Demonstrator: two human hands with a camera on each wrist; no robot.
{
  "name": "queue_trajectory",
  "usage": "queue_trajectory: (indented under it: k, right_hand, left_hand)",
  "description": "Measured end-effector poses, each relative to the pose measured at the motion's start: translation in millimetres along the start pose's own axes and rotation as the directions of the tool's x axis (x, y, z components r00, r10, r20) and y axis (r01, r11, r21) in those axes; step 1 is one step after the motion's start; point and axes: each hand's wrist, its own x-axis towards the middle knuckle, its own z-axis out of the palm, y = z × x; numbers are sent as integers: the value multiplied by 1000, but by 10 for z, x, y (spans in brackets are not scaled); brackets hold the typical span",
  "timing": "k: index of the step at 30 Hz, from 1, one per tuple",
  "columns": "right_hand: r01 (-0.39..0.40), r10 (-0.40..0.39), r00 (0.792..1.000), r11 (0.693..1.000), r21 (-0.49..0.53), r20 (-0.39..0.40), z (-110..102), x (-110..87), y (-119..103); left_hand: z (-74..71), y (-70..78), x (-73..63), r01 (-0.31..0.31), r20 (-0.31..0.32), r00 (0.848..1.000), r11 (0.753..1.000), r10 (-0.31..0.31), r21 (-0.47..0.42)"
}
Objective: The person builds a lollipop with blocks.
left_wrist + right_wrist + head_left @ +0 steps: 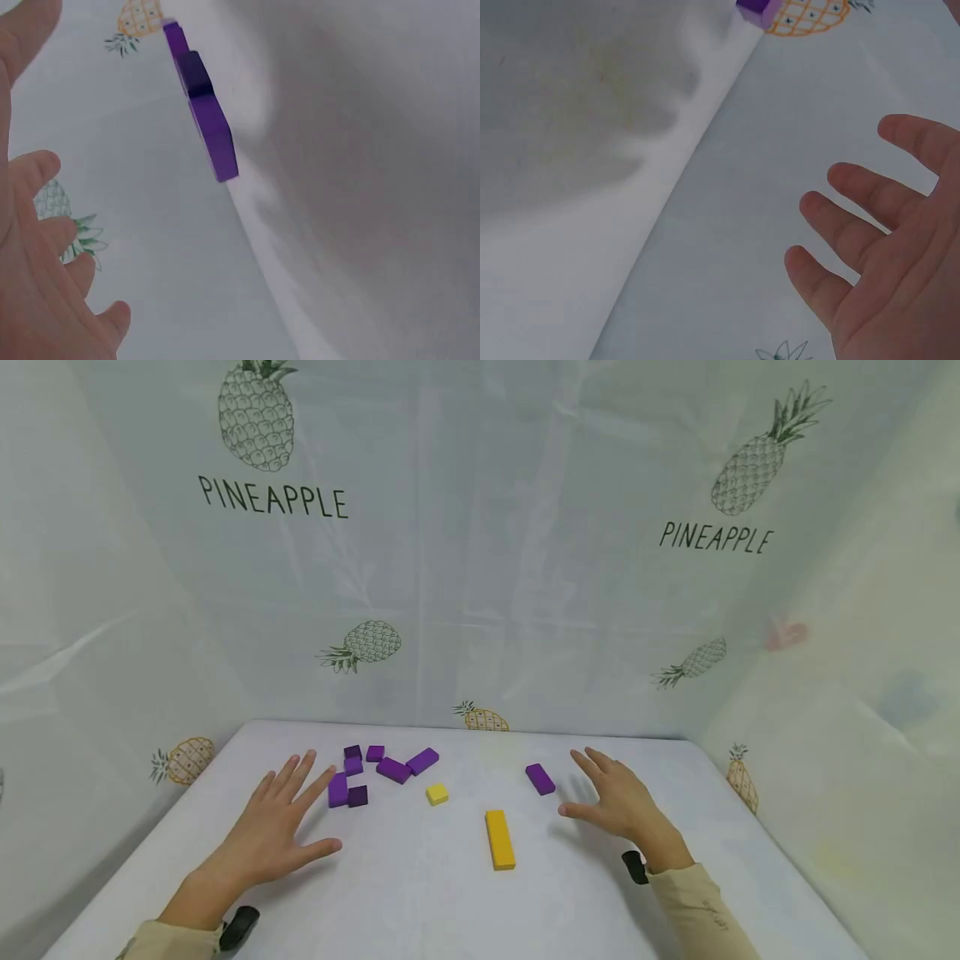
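Note:
My left hand is spread over the left part of the white table, holding nothing. Just beyond its fingertips lies a loose group of several purple blocks, among them a long purple block and a dark purple cube. My right hand hovers at the right with fingers spread, its shadow on the table below. A single purple block lies to the left of its fingertips. Between the hands are a small yellow block and a long orange-yellow bar.
The white table has its far edge against a hanging pineapple-print sheet. Sheets also enclose the left and right sides. A black strap sits on the left wrist, another strap on the right.

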Motion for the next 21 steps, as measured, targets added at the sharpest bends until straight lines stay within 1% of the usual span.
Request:
queue_trajectory:
  k: [6, 10, 15, 18, 21]
  right_hand:
    - [6, -7, 999, 999, 37, 39, 60, 3, -119]
    - [6, -12, 997, 997, 76, 72, 94, 11, -218]
    - [16, -28, 993, 995, 103, 119, 138, 29, -333]
    - [34, -49, 989, 993, 110, 142, 148, 49, -404]
    - [56, -78, 985, 989, 139, 154, 157, 73, -471]
  left_hand:
    - [-5, 58, 37, -5, -10, 1000, 998, 4, -57]
    - [-15, 103, 71, 1, 2, 1000, 993, 0, -120]
    - [-1, 183, 128, 22, 57, 998, 978, -10, -206]
    - [23, 242, 176, 38, 93, 996, 970, -16, -242]
    - [59, 298, 245, 44, 113, 993, 963, -14, -265]
